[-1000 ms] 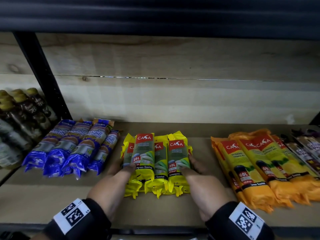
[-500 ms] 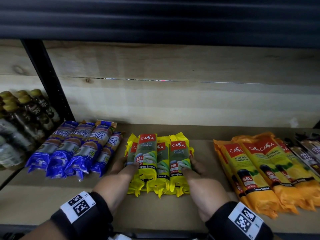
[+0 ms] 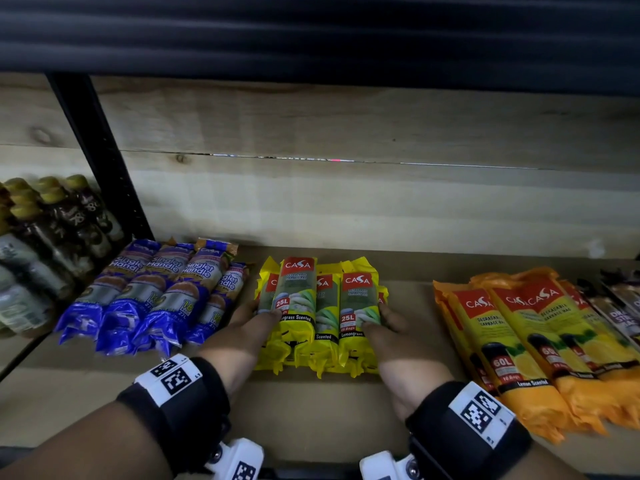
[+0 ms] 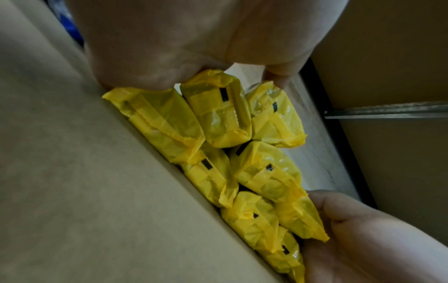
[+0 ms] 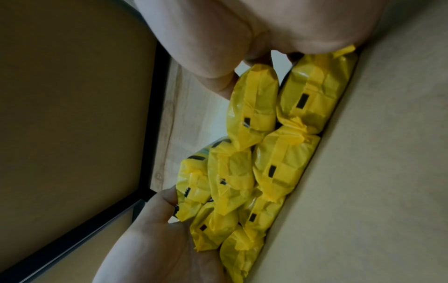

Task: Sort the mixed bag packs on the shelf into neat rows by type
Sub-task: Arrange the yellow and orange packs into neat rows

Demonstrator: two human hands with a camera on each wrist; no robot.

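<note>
Both my hands are on the yellow packs [image 3: 320, 317], mid-shelf [image 3: 311, 403], stacked two layers deep. My left hand [image 3: 242, 327] cups the left flank, thumb curled over the top pack by the 25L mark. My right hand [image 3: 391, 337] clamps the right flank the same way, thumb on the label. From the left wrist view, the packs' folded ends [image 4: 225, 122] face me, sitting flat on the board, squeezed between my palms. The blue packs [image 3: 156, 292] lie in a row just left, near my left hand but apart. The orange packs [image 3: 530, 344] lie well to the right. Bottles [image 3: 45, 237] stand beyond the post [image 3: 100, 157].
</note>
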